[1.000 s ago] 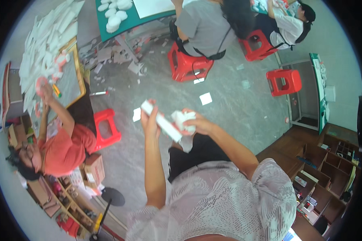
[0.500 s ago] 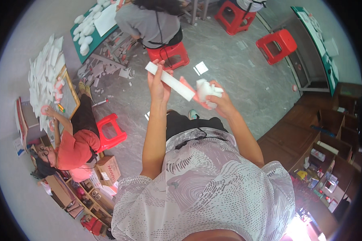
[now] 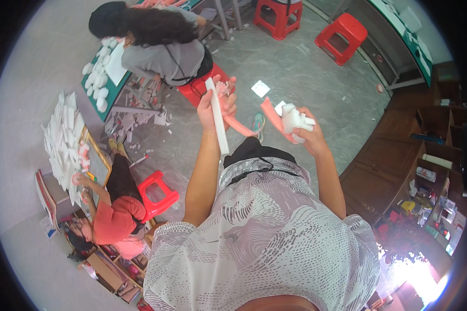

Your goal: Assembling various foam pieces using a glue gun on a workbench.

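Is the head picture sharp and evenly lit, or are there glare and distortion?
Head view: strong fisheye bending, with a black rim around the circle; white glare burns out the lower right; the left hand with its white strip and the right hand look fairly sharp; light elsewhere is soft and even.

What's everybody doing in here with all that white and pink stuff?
The person wearing the camera stands holding a long white strip and a pink strip in the left hand. The right hand grips a bunch of white pieces with another pink strip. Two other people work nearby: one bends over a green table with white pieces, one sits by a red stool beside a white pile.
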### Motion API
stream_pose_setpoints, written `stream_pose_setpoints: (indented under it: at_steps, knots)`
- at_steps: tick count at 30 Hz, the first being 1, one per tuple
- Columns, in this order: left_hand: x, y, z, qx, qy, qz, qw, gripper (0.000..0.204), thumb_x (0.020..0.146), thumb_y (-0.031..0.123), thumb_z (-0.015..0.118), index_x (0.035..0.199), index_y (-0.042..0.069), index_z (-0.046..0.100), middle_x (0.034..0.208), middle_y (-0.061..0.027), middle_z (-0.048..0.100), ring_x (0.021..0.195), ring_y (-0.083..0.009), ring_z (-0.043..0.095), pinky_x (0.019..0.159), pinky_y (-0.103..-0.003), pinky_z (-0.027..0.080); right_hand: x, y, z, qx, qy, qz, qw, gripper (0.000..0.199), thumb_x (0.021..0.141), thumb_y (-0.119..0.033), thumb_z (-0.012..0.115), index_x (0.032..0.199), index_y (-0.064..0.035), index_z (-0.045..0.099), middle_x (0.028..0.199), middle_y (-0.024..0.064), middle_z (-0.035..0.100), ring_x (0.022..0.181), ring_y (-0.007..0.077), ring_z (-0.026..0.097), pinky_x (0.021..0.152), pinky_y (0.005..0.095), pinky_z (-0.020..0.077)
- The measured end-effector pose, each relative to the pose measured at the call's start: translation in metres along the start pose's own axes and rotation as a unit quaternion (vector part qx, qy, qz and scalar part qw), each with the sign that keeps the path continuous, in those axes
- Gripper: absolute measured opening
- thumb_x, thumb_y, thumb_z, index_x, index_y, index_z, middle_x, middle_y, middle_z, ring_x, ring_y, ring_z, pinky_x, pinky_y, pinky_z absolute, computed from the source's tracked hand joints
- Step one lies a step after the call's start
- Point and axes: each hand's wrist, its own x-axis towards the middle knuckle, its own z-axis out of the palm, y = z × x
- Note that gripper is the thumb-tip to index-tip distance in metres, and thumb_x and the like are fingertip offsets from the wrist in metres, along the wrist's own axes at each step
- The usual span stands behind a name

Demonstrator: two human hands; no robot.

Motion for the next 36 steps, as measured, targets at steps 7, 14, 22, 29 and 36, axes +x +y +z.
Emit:
stream_pose_setpoints:
  at_steps: [7, 14, 22, 29, 36]
  knots:
    - [0.056, -0.024, -0.002, -0.018, -0.032, -0.080, 0.996, 0.049, 0.091, 0.029, 0.049, 0.138, 0.014, 0.046, 0.139, -0.0229, 0.041, 0.061, -0.0165, 0.045, 0.042, -0.023, 0.042, 0.022, -0.022, -0.021, -0.261, 0.072, -0.078, 0.959, 0.038, 0.070, -0.013, 0.075, 0.104, -0.0076, 0.060, 0.129, 0.0109, 0.056, 0.110, 0.0189, 0.056, 0.092, 0.0316, 0.0439]
    - [0.115, -0.046, -0.001, -0.018, -0.033, -0.153, 0.988, 0.053, 0.089, 0.028, 0.050, 0.140, 0.014, 0.044, 0.141, -0.0227, 0.040, 0.059, -0.0173, 0.044, 0.041, -0.023, 0.040, 0.042, -0.055, -0.038, -0.291, 0.121, -0.123, 0.941, 0.037, 0.071, -0.013, 0.075, 0.104, -0.0060, 0.060, 0.130, 0.0116, 0.055, 0.111, 0.0192, 0.056, 0.089, 0.0320, 0.0454]
    - [0.223, -0.114, 0.000, -0.069, -0.096, -0.286, 0.951, 0.058, 0.087, 0.032, 0.048, 0.142, 0.015, 0.041, 0.141, -0.0219, 0.040, 0.056, -0.0198, 0.045, 0.040, -0.025, 0.040, 0.009, -0.071, -0.096, 0.053, 0.217, -0.072, 0.972, 0.048, 0.073, -0.012, 0.072, 0.114, -0.0124, 0.048, 0.127, 0.0150, 0.054, 0.111, 0.0246, 0.058, 0.091, 0.0350, 0.0477]
    - [0.270, -0.208, 0.004, -0.083, -0.111, -0.397, 0.907, 0.058, 0.088, 0.029, 0.048, 0.143, 0.013, 0.039, 0.139, -0.0229, 0.044, 0.055, -0.0185, 0.045, 0.039, -0.024, 0.038, -0.037, -0.046, -0.137, 0.275, 0.269, -0.179, 0.906, 0.054, 0.078, -0.013, 0.067, 0.126, -0.0049, 0.044, 0.131, 0.0236, 0.052, 0.117, 0.0329, 0.056, 0.094, 0.0409, 0.0487]
    - [0.304, -0.295, -0.004, 0.030, -0.092, -0.425, 0.900, 0.059, 0.088, 0.030, 0.045, 0.143, 0.009, 0.037, 0.134, -0.0208, 0.049, 0.057, -0.0186, 0.045, 0.037, -0.024, 0.038, -0.041, -0.055, -0.236, 0.537, 0.189, -0.219, 0.792, 0.068, 0.080, -0.030, 0.065, 0.139, -0.0075, 0.039, 0.139, 0.0176, 0.046, 0.120, 0.0369, 0.052, 0.088, 0.0402, 0.0482]
